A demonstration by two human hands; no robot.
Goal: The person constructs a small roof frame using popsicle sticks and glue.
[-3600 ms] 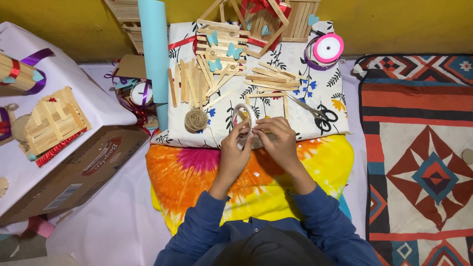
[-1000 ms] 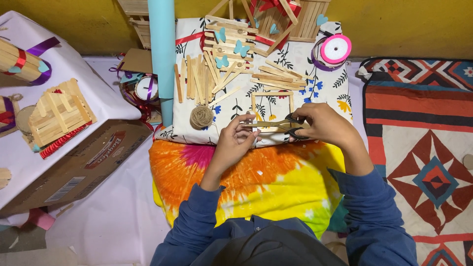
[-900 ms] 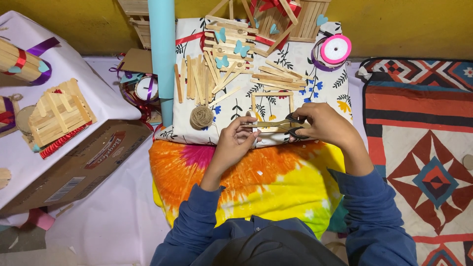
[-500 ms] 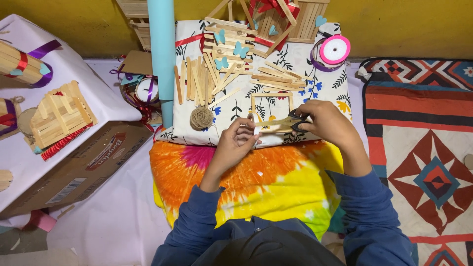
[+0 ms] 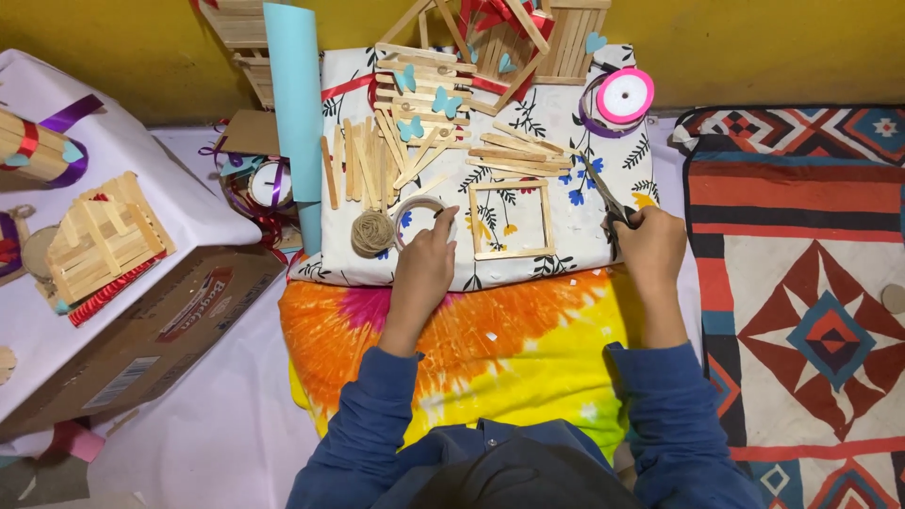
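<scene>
A square stick frame [image 5: 510,219] lies flat on the floral cloth [image 5: 566,123], and everything else is placed from it. Just left of the frame, the left hand [image 5: 426,259] rests with fingers curled and close together, fingertips touching a loop of twine [image 5: 415,209]; whether they pinch it I cannot tell. Further left sits the twine ball [image 5: 373,232]. Right of the frame, the right hand [image 5: 650,247] is closed around the scissors [image 5: 603,196], blades pointing up and away toward the loose sticks [image 5: 514,155] above the frame. The risks: a tug on the loop could roll the ball off the cloth's edge, and the scissor tips could snag the cloth or knock the loose sticks.
</scene>
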